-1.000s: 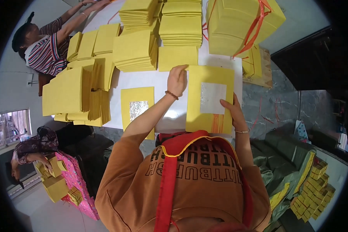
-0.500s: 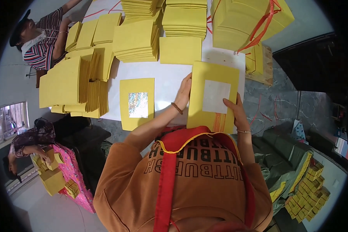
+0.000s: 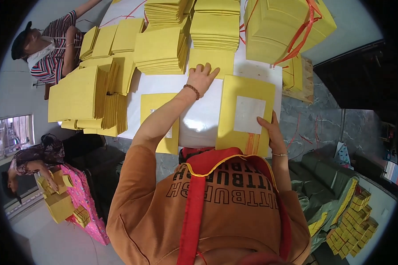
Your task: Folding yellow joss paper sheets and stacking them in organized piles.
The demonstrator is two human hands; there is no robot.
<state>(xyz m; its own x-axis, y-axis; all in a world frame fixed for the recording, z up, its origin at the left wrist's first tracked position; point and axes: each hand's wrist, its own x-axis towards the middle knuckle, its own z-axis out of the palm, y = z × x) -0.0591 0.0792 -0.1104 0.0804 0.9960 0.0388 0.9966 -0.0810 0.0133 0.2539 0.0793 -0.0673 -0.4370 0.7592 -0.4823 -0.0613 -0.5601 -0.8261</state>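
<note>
My right hand grips the right edge of a stack of yellow paper, its thumb on top. A pale square patch and orange-red streaks mark the stack's face. Farther forward, my left hand lies with fingers spread on the near part of a plain yellow sheet; I cannot tell how many sheets are under it. Below my left forearm is another yellow sheet with a shiny silver patch, partly hidden by the arm.
Tall piles of folded yellow paper fill the white table's far and left sides. A big yellow bundle with red ties stands far right. One person is at the left; another handles yellow paper at a pink-covered table.
My left hand has let go of the stack's left edge and moved forward and left onto the plain yellow sheet. My right hand keeps its grip. The view has shifted slightly.
</note>
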